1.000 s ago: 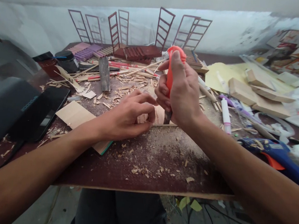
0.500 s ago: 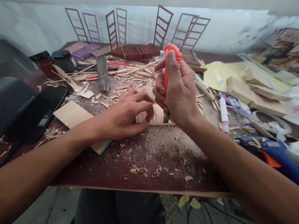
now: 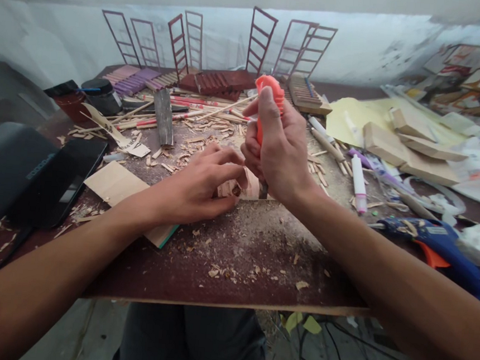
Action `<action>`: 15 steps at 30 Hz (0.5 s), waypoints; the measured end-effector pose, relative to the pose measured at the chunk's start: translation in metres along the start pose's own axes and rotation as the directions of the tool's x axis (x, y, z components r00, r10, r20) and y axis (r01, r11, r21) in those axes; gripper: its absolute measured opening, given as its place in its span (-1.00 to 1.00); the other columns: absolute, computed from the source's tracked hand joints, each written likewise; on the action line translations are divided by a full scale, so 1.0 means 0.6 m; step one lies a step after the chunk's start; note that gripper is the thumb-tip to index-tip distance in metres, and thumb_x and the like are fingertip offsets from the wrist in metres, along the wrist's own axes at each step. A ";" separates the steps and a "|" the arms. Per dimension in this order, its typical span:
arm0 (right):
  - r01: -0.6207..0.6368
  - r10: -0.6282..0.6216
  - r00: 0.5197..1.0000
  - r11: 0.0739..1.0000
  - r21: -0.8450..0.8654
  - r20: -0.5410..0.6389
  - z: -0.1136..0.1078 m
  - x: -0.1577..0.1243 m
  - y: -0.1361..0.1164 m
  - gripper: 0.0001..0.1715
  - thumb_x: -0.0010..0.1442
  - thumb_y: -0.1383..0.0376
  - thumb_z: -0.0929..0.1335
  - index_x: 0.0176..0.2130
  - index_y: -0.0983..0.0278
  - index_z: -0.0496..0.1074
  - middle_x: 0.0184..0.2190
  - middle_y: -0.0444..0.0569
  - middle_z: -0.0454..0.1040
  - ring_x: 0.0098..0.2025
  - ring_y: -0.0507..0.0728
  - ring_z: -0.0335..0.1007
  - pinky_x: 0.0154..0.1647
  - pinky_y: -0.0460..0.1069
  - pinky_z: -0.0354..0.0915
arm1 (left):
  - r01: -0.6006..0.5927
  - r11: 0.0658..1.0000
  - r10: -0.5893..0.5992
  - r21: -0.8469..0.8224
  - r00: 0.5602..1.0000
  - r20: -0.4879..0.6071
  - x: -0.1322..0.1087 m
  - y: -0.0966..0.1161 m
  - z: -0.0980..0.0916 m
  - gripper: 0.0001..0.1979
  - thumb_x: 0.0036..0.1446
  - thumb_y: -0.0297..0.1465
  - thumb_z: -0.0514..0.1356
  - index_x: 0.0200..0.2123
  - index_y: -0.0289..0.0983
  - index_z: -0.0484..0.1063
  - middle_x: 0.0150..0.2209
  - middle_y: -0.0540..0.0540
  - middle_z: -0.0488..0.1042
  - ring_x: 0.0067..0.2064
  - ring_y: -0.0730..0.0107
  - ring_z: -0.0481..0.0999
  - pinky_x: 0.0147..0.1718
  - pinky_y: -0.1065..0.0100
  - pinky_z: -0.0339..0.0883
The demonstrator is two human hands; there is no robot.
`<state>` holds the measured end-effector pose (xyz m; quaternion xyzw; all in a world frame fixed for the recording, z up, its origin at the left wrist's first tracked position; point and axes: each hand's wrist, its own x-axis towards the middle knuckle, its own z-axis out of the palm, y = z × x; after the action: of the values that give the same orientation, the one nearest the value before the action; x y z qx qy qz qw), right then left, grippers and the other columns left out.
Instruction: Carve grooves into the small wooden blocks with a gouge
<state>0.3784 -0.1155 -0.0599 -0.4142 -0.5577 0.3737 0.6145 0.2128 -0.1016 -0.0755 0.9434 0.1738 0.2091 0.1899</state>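
Observation:
In the head view my right hand (image 3: 279,147) is wrapped round the upright orange handle (image 3: 271,96) of a cutting tool. A short bit of its dark blade shows below the fist, at the right end of a pale wood piece (image 3: 250,185). My left hand (image 3: 210,183) rests on the left part of that piece with its fingers curved and apart, pressing it on the dark red table (image 3: 231,274). The fingers partly hide the piece. Wood shavings lie all round both hands.
Behind stand small ladder-like frames (image 3: 261,42) and sticks (image 3: 196,106). A phone (image 3: 60,187), flat board (image 3: 116,183) and jars (image 3: 102,98) are at the left. At the right lie a glue gun (image 3: 440,242), a white marker (image 3: 358,182) and wood blocks (image 3: 384,143).
My right hand and the orange tool have moved slightly left and down, and the handle's top leans a little more to the left. My left hand has hardly moved.

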 end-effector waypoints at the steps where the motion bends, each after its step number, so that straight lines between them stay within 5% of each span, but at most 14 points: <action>1: 0.016 -0.015 1.000 1.000 0.003 -0.009 0.001 0.000 0.001 -0.29 0.17 -0.42 0.25 -0.25 0.13 0.31 -0.58 -0.23 0.06 -0.60 -0.01 -0.02 -0.63 -0.02 -0.07 | 0.000 1.000 0.000 -0.007 1.000 0.006 0.000 0.000 0.000 -0.84 0.22 -0.47 0.21 -0.13 -0.20 0.49 0.05 -0.15 0.44 0.06 0.16 0.37 0.15 0.06 0.24; 15: 0.016 -0.012 0.998 0.996 0.086 -0.055 0.013 -0.008 -0.016 -0.27 0.12 -0.46 0.26 -0.27 0.10 0.28 -0.60 -0.25 0.01 -0.61 0.00 -0.13 -0.64 -0.01 -0.11 | -0.041 0.997 0.041 -0.063 0.999 0.002 0.000 -0.004 0.002 -0.78 0.20 -0.56 0.19 -0.10 -0.23 0.47 -0.01 -0.14 0.45 0.09 0.22 0.41 0.15 0.13 0.26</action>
<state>0.3703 -0.1230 -0.0527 -0.3933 -0.5268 0.3819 0.6496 0.2127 -0.1000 -0.0772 0.9406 0.1474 0.2169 0.2154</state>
